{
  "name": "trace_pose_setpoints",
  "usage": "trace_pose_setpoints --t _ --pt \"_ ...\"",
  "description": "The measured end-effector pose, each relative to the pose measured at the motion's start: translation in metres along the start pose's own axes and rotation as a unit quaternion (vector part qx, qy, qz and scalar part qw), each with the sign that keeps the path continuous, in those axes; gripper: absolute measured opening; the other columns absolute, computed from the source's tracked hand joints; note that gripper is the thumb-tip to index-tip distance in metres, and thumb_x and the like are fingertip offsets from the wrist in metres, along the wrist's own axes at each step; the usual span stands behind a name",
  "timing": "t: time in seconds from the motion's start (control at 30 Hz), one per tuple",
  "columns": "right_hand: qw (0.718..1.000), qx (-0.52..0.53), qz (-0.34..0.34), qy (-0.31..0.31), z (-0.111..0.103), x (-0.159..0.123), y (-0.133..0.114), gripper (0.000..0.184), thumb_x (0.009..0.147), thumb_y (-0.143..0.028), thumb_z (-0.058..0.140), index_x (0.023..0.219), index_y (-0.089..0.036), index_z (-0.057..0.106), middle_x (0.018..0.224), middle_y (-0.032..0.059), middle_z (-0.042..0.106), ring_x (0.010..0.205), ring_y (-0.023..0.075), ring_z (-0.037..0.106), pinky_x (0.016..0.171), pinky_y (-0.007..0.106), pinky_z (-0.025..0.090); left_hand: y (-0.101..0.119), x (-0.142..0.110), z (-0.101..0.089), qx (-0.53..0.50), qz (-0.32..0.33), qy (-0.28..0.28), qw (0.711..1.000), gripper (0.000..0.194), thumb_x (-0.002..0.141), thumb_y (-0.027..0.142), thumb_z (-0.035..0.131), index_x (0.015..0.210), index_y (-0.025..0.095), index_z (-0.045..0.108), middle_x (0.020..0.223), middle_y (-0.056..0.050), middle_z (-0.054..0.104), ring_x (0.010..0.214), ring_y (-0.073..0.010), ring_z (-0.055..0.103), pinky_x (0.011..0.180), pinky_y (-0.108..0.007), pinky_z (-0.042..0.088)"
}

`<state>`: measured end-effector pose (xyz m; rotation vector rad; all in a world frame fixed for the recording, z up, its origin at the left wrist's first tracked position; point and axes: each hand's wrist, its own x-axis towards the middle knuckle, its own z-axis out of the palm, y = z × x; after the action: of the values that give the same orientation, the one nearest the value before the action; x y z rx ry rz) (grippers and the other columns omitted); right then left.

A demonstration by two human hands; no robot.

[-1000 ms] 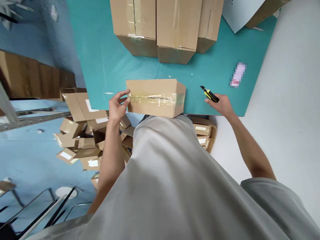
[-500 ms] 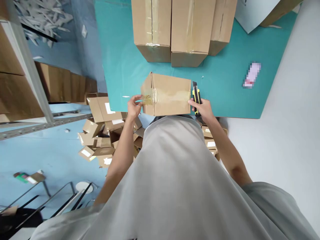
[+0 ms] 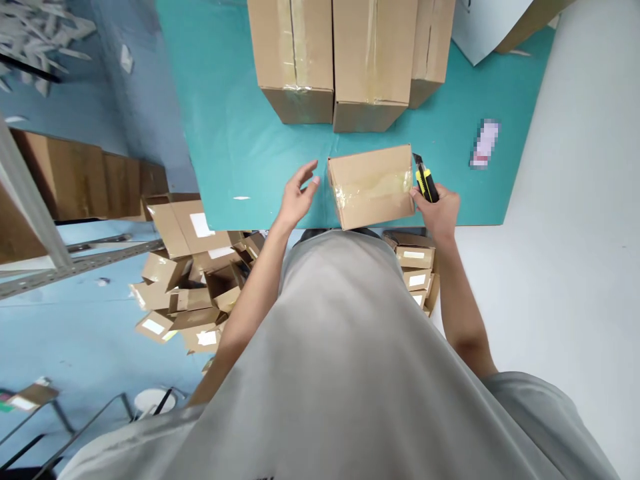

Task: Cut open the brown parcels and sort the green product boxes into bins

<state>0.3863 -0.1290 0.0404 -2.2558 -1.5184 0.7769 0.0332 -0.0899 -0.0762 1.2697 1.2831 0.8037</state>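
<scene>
A small taped cardboard box [image 3: 373, 185] lies on the teal table [image 3: 235, 133] near its front edge. My left hand [image 3: 299, 195] hovers just left of the box, fingers spread, holding nothing. My right hand [image 3: 439, 210] is against the box's right end and grips a yellow and black utility knife [image 3: 425, 179], its tip pointing away from me.
Three larger taped cartons [image 3: 345, 57] stand at the back of the table. A pile of small labelled boxes [image 3: 190, 280] lies on the blue floor to the left, more boxes [image 3: 415, 267] under the table's right side. Metal shelving [image 3: 45, 220] stands at the far left.
The box has been turned and shifted right on the table. My left hand has let go of its end and opened. My right hand stays beside the box with the knife.
</scene>
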Motion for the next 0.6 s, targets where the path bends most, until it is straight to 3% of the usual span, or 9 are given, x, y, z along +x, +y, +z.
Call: trace_pose_setpoints --t 0.07,0.17,0.3,0.43,0.6 --pt "0.999 -0.036 0.003 0.034 0.003 -0.004 -0.002 0.035 0.102 -0.052 0.071 0.096 -0.019 0.078 0.087 0.0055 0.076 0.083 0.0223 0.068 0.081 0.035 0.058 0.026 0.008 -0.011 0.009 0.03 -0.004 1.0 0.075 0.103 0.084 0.065 0.156 0.033 0.067 0.168 -0.013 0.067 0.16 -0.0374 0.058 0.13 -0.058 0.051" --pt "0.996 -0.071 0.006 0.054 0.001 -0.013 -0.011 0.037 0.105 -0.054 0.07 0.104 -0.018 0.079 0.099 0.0104 0.079 0.092 0.0263 0.072 0.09 0.04 0.058 0.055 0.025 -0.011 0.041 0.055 -0.043 0.997 0.065 0.099 0.069 0.08 0.15 0.03 0.072 0.16 -0.012 0.072 0.152 -0.0364 0.064 0.123 -0.054 0.057" --pt "0.997 -0.063 -0.01 0.043 -0.004 -0.043 -0.037 0.048 0.113 -0.056 0.056 0.133 -0.018 0.077 0.112 0.0131 0.082 0.102 0.0301 0.077 0.097 0.044 0.06 0.061 0.043 -0.005 0.067 0.056 -0.08 0.993 0.045 0.09 0.044 0.089 0.13 0.026 0.08 0.133 -0.009 0.081 0.127 -0.03 0.075 0.112 -0.047 0.063" --pt "0.998 -0.041 -0.03 -0.032 0.009 -0.086 -0.078 0.06 0.118 -0.051 0.044 0.167 -0.021 0.059 0.129 0.0147 0.085 0.11 0.0331 0.082 0.098 0.045 0.064 0.056 0.05 -0.006 0.073 0.055 -0.088 0.992 0.038 0.086 0.034 0.088 0.122 0.025 0.08 0.123 -0.007 0.08 0.114 -0.0256 0.076 0.104 -0.043 0.064" --pt "0.983 -0.104 -0.044 -0.148 0.04 -0.115 -0.128 0.063 0.119 -0.038 0.043 0.179 -0.02 0.047 0.14 0.0147 0.085 0.118 0.0366 0.084 0.099 0.044 0.064 0.058 0.053 -0.007 0.073 0.056 -0.102 0.99 0.036 0.084 0.031 0.088 0.118 0.023 0.08 0.121 -0.007 0.079 0.108 -0.0242 0.076 0.098 -0.041 0.064"
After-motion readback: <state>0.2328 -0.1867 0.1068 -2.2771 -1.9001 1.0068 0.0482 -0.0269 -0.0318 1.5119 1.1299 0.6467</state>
